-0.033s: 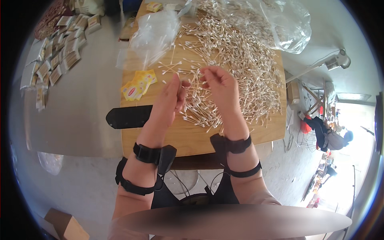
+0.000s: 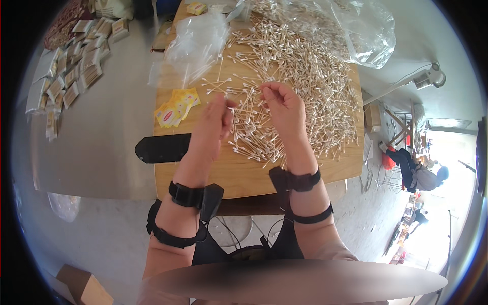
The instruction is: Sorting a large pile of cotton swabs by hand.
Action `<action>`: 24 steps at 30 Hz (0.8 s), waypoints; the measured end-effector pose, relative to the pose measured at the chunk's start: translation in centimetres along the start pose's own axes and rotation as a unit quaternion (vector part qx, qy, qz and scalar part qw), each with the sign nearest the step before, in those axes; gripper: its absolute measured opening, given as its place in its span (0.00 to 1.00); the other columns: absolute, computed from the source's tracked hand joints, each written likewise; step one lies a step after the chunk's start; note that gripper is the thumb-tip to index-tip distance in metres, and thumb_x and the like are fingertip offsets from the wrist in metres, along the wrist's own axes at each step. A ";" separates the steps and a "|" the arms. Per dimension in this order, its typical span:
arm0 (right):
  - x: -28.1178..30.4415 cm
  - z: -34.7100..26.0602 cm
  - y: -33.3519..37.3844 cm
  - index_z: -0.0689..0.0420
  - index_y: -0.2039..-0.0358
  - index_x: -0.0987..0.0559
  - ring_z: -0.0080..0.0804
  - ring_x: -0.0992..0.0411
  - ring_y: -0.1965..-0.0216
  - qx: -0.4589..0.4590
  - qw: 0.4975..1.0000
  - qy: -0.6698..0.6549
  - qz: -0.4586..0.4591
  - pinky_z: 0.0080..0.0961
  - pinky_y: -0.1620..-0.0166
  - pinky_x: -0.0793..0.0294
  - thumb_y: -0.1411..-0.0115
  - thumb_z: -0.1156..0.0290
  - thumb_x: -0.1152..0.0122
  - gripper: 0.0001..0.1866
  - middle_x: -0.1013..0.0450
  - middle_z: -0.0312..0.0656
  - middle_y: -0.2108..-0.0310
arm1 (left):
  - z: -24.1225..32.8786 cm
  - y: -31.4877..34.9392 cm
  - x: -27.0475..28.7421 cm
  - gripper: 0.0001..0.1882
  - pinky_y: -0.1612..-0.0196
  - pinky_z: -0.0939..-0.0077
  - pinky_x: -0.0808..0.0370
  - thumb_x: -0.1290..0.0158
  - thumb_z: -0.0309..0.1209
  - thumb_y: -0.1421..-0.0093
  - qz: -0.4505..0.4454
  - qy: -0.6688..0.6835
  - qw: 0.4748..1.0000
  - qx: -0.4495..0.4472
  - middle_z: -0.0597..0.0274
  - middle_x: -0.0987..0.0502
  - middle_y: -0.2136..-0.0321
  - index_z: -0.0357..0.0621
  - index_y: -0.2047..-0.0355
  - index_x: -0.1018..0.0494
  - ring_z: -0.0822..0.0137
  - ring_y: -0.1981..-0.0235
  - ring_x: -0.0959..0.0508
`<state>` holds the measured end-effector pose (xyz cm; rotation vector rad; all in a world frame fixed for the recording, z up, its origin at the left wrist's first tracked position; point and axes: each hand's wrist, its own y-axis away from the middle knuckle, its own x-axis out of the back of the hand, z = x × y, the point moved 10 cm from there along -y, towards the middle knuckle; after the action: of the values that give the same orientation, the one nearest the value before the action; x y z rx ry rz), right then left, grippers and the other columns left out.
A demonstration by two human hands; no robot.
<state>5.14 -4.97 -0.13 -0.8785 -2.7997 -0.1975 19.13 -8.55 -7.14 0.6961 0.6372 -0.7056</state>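
Observation:
A broad heap of wooden-stick cotton swabs (image 2: 320,86) with white tips covers much of the wooden board (image 2: 244,185). At the heap's left edge, my left hand (image 2: 217,119) is held with curled fingers, slightly blurred; whatever they hold is hidden. Over the swabs to its right, my right hand (image 2: 284,108) has thumb and fingertips pinched together. Anything in that pinch is too small to make out. Yellow-and-white printed cards (image 2: 175,108) lie fanned left of my left hand. Under my left wrist a flat black strip (image 2: 161,148) juts past the board's left edge.
Clear plastic bags (image 2: 195,48) lie at the board's back left. A large clear bag (image 2: 363,30) sits behind the heap. Filled swab packs (image 2: 76,63) are spread over the grey surface at far left. A person (image 2: 424,178) sits far off at right.
My left hand has shifted slightly left and blurred. My right hand has moved a little to the right, its fingertips drawn closer together.

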 end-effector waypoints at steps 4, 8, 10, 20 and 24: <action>-0.6 -0.9 0.0 0.55 0.67 0.20 0.40 0.28 0.62 0.169 0.940 0.292 -0.046 0.30 0.57 0.28 0.48 0.75 0.40 0.07 0.26 0.42 0.65 | 3.2 1.0 4.7 0.17 0.87 0.86 0.52 0.60 0.44 0.33 0.195 0.041 0.974 -0.108 0.74 0.43 0.86 0.45 0.70 0.34 0.81 0.88 0.48; -1.0 -0.4 1.0 0.57 0.69 0.20 0.41 0.30 0.58 0.292 0.860 0.410 -0.079 0.35 0.54 0.30 0.49 0.76 0.42 0.06 0.26 0.41 0.64 | 5.0 1.9 6.3 0.16 0.87 0.85 0.50 0.61 0.42 0.32 0.217 0.076 0.957 -0.179 0.74 0.42 0.85 0.44 0.70 0.34 0.81 0.88 0.46; 1.0 -0.5 0.0 0.58 0.69 0.20 0.41 0.30 0.57 0.281 0.857 0.431 -0.036 0.35 0.54 0.30 0.48 0.76 0.42 0.06 0.26 0.41 0.64 | 5.0 1.8 6.3 0.15 0.86 0.85 0.49 0.61 0.41 0.32 0.217 0.074 0.957 -0.180 0.73 0.41 0.85 0.43 0.68 0.34 0.81 0.88 0.45; 1.1 -2.2 -9.4 0.52 0.51 0.26 0.47 0.38 0.45 0.239 0.854 0.462 0.015 0.38 0.45 0.36 0.46 0.65 0.41 0.20 0.34 0.46 0.47 | 4.3 1.3 6.4 0.13 0.86 0.85 0.49 0.61 0.37 0.32 0.212 0.097 0.957 -0.172 0.72 0.39 0.82 0.42 0.64 0.33 0.80 0.87 0.44; -1.7 -2.2 -15.9 0.43 0.38 0.41 0.52 0.54 0.35 0.163 0.789 0.592 -0.026 0.45 0.37 0.47 0.52 0.48 0.36 0.42 0.52 0.50 0.36 | 4.4 0.9 6.0 0.12 0.86 0.86 0.49 0.61 0.38 0.32 0.191 0.095 0.958 -0.189 0.72 0.39 0.83 0.43 0.65 0.33 0.81 0.87 0.44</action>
<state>-2.29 -19.27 0.52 -0.3436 -1.5817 -0.1713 24.69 -13.49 -8.48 0.5109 0.7615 -0.1489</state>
